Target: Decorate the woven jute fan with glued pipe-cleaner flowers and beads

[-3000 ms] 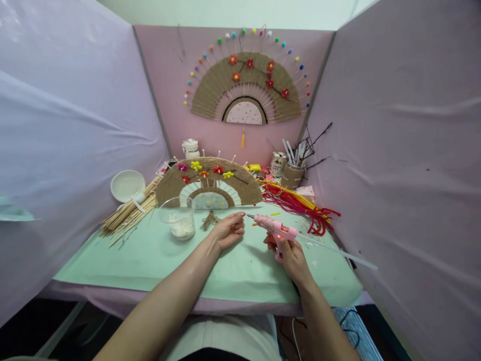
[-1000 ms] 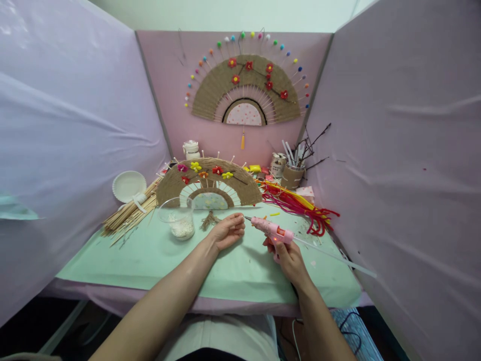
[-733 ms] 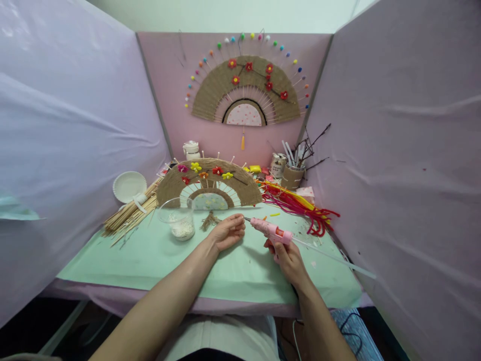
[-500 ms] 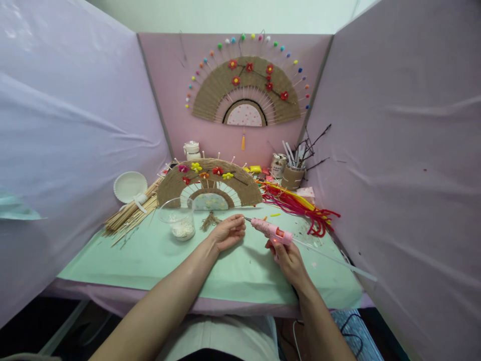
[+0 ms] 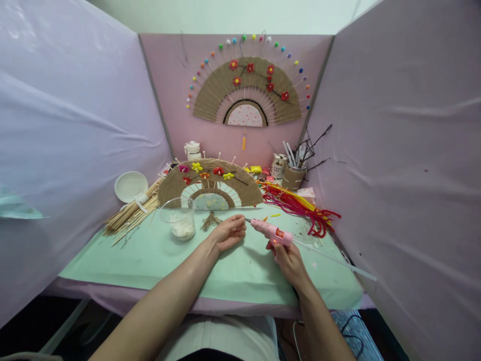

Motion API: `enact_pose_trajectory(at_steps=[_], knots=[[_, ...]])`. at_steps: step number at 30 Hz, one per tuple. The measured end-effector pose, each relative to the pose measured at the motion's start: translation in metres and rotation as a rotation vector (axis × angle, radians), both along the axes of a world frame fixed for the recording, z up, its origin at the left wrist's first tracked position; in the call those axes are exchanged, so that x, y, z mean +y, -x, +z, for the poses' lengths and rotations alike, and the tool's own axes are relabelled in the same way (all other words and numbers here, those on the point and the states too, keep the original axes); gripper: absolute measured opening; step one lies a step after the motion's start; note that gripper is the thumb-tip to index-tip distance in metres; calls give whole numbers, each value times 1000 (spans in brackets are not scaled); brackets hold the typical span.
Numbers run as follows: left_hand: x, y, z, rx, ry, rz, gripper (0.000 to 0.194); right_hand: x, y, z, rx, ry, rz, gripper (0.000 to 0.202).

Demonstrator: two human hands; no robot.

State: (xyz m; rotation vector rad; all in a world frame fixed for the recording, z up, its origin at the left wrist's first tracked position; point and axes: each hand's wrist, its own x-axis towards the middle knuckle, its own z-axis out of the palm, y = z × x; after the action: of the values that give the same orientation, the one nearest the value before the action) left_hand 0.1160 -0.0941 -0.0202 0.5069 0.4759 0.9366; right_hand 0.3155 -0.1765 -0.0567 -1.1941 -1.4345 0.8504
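My right hand (image 5: 287, 259) is wrapped round the handle of a pink glue gun (image 5: 270, 231), with a long clear glue stick (image 5: 334, 259) running out of its back. The gun's metal tip points left, at the fingertips of my left hand (image 5: 230, 233). Those fingers are pinched together; whatever they hold is too small to make out. Behind them a brown fan with flowers (image 5: 210, 173) stands on the green table cover (image 5: 161, 268). A clear cup of white bits (image 5: 183, 225) is left of my left hand, near a frayed twine tassel (image 5: 210, 220).
Sticks (image 5: 131, 213) and a white dish (image 5: 131, 187) lie at the left. Red and yellow pipe cleaners (image 5: 300, 208), a brown pot with twigs (image 5: 293, 177) and a can (image 5: 278, 165) are at the right. A larger fan (image 5: 210, 95) hangs on the back wall.
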Motion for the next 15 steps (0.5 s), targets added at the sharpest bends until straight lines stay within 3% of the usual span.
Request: enact_pose_trajectory(at_steps=[15], knots=[[0, 0, -1, 14, 4, 12, 28, 2, -1, -6, -3, -12, -13, 47]])
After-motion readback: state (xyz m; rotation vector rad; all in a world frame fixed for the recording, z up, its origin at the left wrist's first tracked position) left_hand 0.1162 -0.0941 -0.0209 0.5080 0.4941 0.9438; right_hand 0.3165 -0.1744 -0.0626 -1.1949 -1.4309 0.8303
